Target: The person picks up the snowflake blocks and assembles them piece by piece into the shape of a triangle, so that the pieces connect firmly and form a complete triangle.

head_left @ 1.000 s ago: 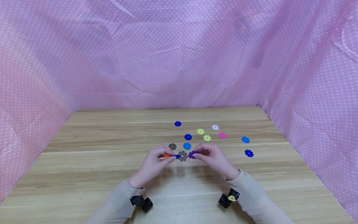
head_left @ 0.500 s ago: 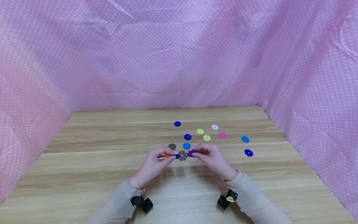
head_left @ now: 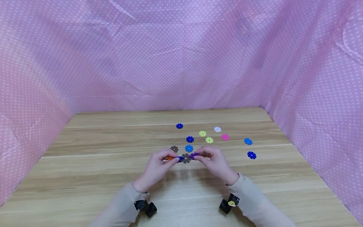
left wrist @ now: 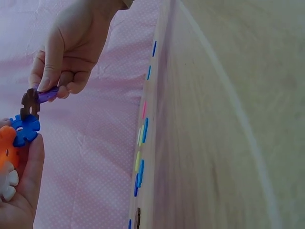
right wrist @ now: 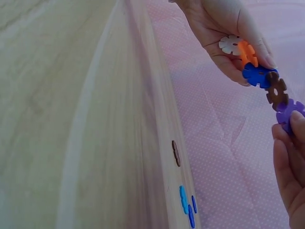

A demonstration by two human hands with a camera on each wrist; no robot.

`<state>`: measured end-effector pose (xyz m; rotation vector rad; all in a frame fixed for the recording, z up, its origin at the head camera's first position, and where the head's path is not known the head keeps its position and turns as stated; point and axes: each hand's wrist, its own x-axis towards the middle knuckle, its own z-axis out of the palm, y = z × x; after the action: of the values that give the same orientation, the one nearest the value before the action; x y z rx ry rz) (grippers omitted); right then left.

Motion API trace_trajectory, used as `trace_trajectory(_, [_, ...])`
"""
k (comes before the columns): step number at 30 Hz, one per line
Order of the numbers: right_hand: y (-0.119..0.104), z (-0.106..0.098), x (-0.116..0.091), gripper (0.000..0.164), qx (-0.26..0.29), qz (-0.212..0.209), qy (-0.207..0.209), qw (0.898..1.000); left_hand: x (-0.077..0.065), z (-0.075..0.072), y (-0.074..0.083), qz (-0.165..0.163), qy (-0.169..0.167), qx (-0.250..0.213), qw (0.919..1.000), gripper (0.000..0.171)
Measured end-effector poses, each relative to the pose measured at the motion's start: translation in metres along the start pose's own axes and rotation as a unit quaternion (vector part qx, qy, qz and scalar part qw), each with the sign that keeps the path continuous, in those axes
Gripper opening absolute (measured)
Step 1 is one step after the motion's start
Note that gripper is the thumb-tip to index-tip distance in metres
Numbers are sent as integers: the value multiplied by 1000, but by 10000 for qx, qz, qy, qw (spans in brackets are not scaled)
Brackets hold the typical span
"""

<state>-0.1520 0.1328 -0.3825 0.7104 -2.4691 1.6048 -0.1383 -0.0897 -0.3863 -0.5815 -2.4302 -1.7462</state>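
My left hand (head_left: 157,163) pinches a blue notched snowflake disc (right wrist: 258,75), part of a short chain. An orange disc (right wrist: 247,51) and a white disc (right wrist: 229,45) trail back into its palm. On the blue disc's other side a brown disc (head_left: 186,158) stands on edge, joined at its notch. My right hand (head_left: 214,161) pinches a purple disc (right wrist: 288,113) between thumb and fingers. The purple disc (left wrist: 47,95) meets the brown disc's (left wrist: 29,104) free edge, the two overlapping at their rims. Both hands are raised over the wooden table.
More notched discs lie flat on the table (head_left: 113,176) beyond the hands: brown (head_left: 174,149), light blue (head_left: 189,148), dark blue (head_left: 190,139), yellow-green (head_left: 209,140), pink (head_left: 225,137) and white (head_left: 217,129). Two blue ones, including a dark one (head_left: 251,155), lie farther right. Pink dotted cloth (head_left: 181,63) surrounds the table.
My right hand has brought the purple disc leftward from just beside the brown disc to its edge, turning it flatter. My left hand keeps its hold, nearly still.
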Motion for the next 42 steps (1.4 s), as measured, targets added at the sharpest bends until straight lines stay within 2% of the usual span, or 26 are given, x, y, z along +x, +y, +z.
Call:
trace_trajectory(5, [3,2,-3,14,-4,-515,296,9982,-1,2,2,-87,118,-15,9999,4])
trace_trajectory(11, [3,3,-3,11,147,-1021,419,9938,0,3,5,-40,170,-59,9998,4])
trace_trajectory(20, [1,4,-3,13,333,-1349,486,9891,1,6,6,148,232,-290,9992,5])
trace_trajectory(23, [0,6,-2,13,275,-1432,547,9878,1,7,8,66,272,-315,9991,8])
trace_trajectory(27, [-3,5,-2,14,212,-1335,526,9894,1,7,10,-58,230,-281,9993,9])
trace_trajectory(31, [-2,4,-3,14,155,-1175,395,9922,2,5,9,-23,67,-189,9998,5])
trace_trajectory(38, [-3,5,-3,11,86,-585,234,9980,4,4,6,-164,-44,-35,9998,10])
trace_trajectory(42, [-3,4,-3,10,91,-415,190,9989,5,4,6,-286,-107,-38,9995,11])
